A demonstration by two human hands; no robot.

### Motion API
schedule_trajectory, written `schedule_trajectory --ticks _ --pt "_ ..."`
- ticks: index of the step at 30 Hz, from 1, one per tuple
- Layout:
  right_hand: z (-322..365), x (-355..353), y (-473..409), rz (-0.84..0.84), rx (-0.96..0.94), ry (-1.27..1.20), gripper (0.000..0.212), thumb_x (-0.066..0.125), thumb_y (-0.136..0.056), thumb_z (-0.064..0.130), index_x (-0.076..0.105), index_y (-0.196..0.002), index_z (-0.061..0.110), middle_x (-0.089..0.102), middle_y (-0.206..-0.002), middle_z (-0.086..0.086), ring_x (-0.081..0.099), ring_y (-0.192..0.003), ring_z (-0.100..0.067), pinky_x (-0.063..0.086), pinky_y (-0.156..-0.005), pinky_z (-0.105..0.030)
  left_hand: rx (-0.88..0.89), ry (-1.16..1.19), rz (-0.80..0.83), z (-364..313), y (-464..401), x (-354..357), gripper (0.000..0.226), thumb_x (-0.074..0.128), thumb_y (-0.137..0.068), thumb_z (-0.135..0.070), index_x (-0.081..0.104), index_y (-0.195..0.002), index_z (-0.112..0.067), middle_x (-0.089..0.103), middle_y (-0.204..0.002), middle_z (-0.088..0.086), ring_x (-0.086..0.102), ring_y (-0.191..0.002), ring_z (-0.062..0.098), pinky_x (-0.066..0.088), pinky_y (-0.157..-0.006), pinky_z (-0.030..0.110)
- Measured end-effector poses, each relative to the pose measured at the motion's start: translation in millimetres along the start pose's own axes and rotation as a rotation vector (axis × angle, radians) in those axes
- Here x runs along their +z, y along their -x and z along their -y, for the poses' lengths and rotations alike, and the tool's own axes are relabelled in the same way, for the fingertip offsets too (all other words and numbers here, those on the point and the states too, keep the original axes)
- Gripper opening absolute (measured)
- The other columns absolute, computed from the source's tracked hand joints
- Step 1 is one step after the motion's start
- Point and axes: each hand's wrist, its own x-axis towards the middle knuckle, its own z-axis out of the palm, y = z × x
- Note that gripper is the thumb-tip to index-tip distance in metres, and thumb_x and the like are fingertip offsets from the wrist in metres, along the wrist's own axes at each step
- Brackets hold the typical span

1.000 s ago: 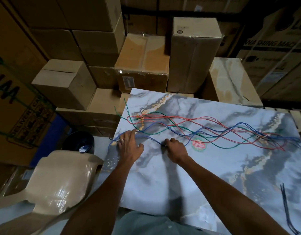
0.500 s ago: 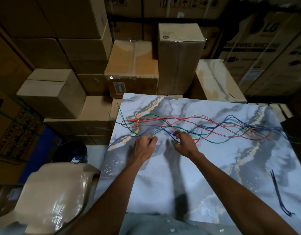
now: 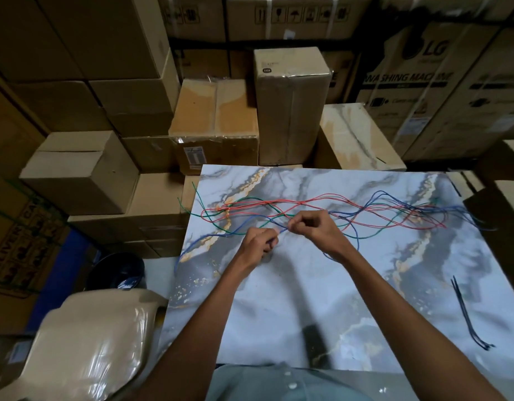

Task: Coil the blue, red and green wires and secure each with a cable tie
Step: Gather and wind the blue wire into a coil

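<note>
Readable writing: "LG" and "WASHING MACHINE" on the large carton (image 3: 417,82) beyond and to the right of my hands; "DELIVER" partly legible on the carton (image 3: 15,250) far to my left. All cartons were closed, contents not visible.

The blue wires (image 3: 380,198), red wires (image 3: 322,198) and green wires (image 3: 250,199) lay tangled and uncoiled on the marble-patterned counter (image 3: 307,299), long axis running left to right, ends trailing past the left edge.

My left hand (image 3: 257,244) had its grip curled tight, pinching a blue strand. My right hand (image 3: 315,230), just beside it, pinched the same strand between fingertips. Black cable ties (image 3: 467,316) lay well to my right, nearer me.
</note>
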Motion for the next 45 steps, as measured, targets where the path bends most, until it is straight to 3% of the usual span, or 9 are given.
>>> schedule_trajectory --ticks 9,13,18,22,27,31,38,43,45 --pt "5.1 -43.5 -0.3 -0.466 0.199 -0.423 0.009 0.067 -0.094 0.008 0.072 -0.097 0.001 0.034 -0.049 0.009 0.026 -0.046 -0.008 0.020 -0.042 -0.019 0.008 0.146 0.008 -13.5 11.9 12.0 0.031 0.053 -0.089 -0.032 0.047 -0.063 -0.017 0.025 -0.051 -0.010 0.016 -0.046 0.008 0.012 -0.045 0.022" --pt "-4.9 -32.5 11.5 -0.462 0.234 -0.117 0.019 0.066 -0.098 0.019 0.075 -0.082 0.014 0.050 -0.058 0.004 0.041 -0.053 -0.012 0.027 -0.046 -0.020 -0.135 0.530 0.183 -23.8 9.5 18.6 0.033 0.037 -0.104 -0.024 0.048 -0.074 -0.014 0.021 -0.048 -0.011 0.017 -0.037 0.003 0.015 -0.040 0.021" --pt "-2.1 -19.3 32.9 -0.383 0.138 0.194 0.022 0.062 -0.100 0.039 0.074 -0.109 0.022 0.074 -0.087 -0.002 0.069 -0.083 -0.022 0.054 -0.078 -0.035 -0.287 0.828 0.327 -25.4 18.9 23.9 0.036 0.038 -0.100 -0.027 0.041 -0.064 -0.019 0.008 -0.054 -0.007 0.004 -0.043 0.010 0.006 -0.042 0.024" --pt "9.7 -14.4 46.7 -0.300 -0.048 0.221 0.037 0.055 -0.106 0.035 0.051 -0.143 0.036 0.066 -0.113 0.009 0.065 -0.100 -0.005 0.050 -0.084 -0.020 -0.340 0.871 0.406 -25.5 27.9 34.4 0.035 0.042 -0.094 -0.027 0.039 -0.059 -0.022 0.006 -0.054 -0.008 0.002 -0.043 0.011 0.005 -0.043 0.025" --pt "4.9 -24.7 52.9 -0.280 -0.111 0.144 0.017 0.057 -0.105 0.032 0.071 -0.101 0.023 0.064 -0.077 -0.002 0.057 -0.071 -0.011 0.048 -0.068 -0.039 -0.338 0.854 0.430 -30.7 32.0 45.8 0.035 0.037 -0.095 -0.025 0.034 -0.061 -0.023 0.008 -0.056 -0.007 0.004 -0.043 0.011 0.008 -0.043 0.025" --pt "-23.6 -37.5 59.9 -0.177 0.055 0.009 0.024 0.054 -0.107 0.030 0.073 -0.100 0.017 0.068 -0.077 -0.001 0.059 -0.066 -0.015 0.049 -0.067 -0.032 -0.364 0.816 0.328 -24.2 26.6 52.8 0.037 0.036 -0.097 -0.024 0.037 -0.060 -0.021 0.014 -0.050 -0.008 0.008 -0.038 0.008 0.008 -0.040 0.023" --pt "-81.0 -69.1 55.3 -0.009 0.429 -0.114 0.019 0.054 -0.107 0.021 0.063 -0.121 0.014 0.068 -0.098 -0.009 0.062 -0.084 -0.022 0.052 -0.074 -0.028 -0.407 0.866 -0.185 33.2 13.4 83.0 0.031 0.034 -0.098 -0.019 0.043 -0.069 -0.015 0.022 -0.042 -0.007 0.016 -0.028 0.006 0.012 -0.031 0.018" --pt "-118.5 -114.0 39.3 -0.193 0.370 -0.075 0.010 0.063 -0.099 0.009 0.071 -0.094 0.011 0.067 -0.087 -0.013 0.061 -0.071 -0.020 0.055 -0.066 -0.030 -0.487 0.895 -0.370 75.0 20.3 113.7 0.028 0.032 -0.096 -0.016 0.047 -0.073 -0.014 0.025 -0.040 -0.007 0.018 -0.027 0.007 0.014 -0.031 0.016" --pt "-140.1 -134.8 24.9 -0.298 0.375 0.009 0.007 0.067 -0.095 0.011 0.071 -0.090 0.013 0.070 -0.087 -0.015 0.065 -0.071 -0.025 0.060 -0.073 -0.039 -0.493 0.906 -0.419 83.6 24.0 125.7 0.027 0.032 -0.096 -0.015 0.048 -0.074 -0.013 0.026 -0.040 -0.006 0.019 -0.027 0.007 0.014 -0.032 0.015"
